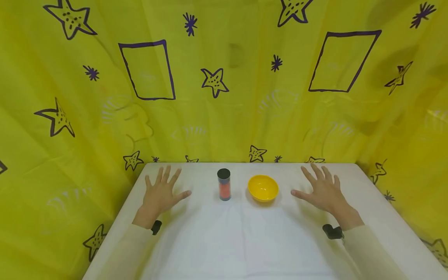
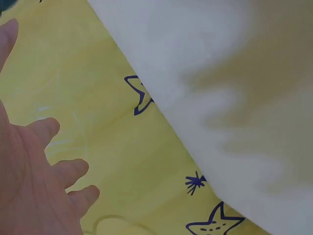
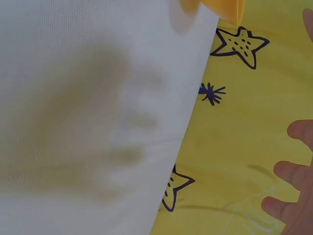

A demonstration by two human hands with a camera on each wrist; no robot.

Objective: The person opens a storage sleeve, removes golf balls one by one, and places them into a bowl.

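Observation:
Between my two hands, a clear cylinder with a black lid and orange-red contents (image 1: 224, 189) stands upright on the white table (image 1: 217, 241). Just right of it sits a yellow bowl (image 1: 263, 188), whose edge also shows at the top of the right wrist view. My left hand (image 1: 160, 196) is spread above the table, left of the cylinder, fingers straight and holding nothing. To the right of the bowl, my right hand (image 1: 324, 193) is likewise spread and touches neither object. Both hands cast shadows on the cloth. The bowl's inside shows nothing in it.
A yellow curtain (image 1: 217, 124) with dark stars and squares hangs behind the table and along both sides. Dark wrist straps (image 1: 332, 232) sit under the sleeves' ends. The table's far edge runs just behind the cylinder and bowl.

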